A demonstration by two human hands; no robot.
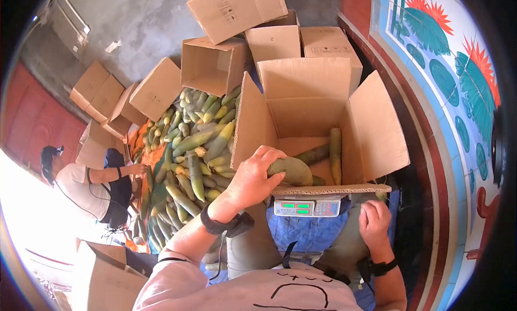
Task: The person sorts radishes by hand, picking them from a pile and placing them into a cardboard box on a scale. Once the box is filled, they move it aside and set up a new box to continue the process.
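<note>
- We have the left hand closed around one end of a pale green gourd, thumb on the near side and fingers over the far side.
- That gourd is at the near left of the open carton, just beyond its near edge, reaching rightward from our grip.
- Its long axis runs mostly crosswise to us, the free end slanting a little toward our body and pointing into the carton.
- Inside, beyond and to the right of it, we see a slim dark gourd with its long axis running away from us, nearly square to the held one; a second dark gourd slants just beside it.
- The left hand is plainly the nearer one. Our right hand hangs apart from the held gourd, just outside the carton's near right corner, fingers loosely curled; its palm is poorly seen, so we cannot tell whether anything is in it.
- Below the carton's near edge we see a scale with lit green figures.
- To our left spreads a heap of gourds, with a co-worker at its far side.
</note>
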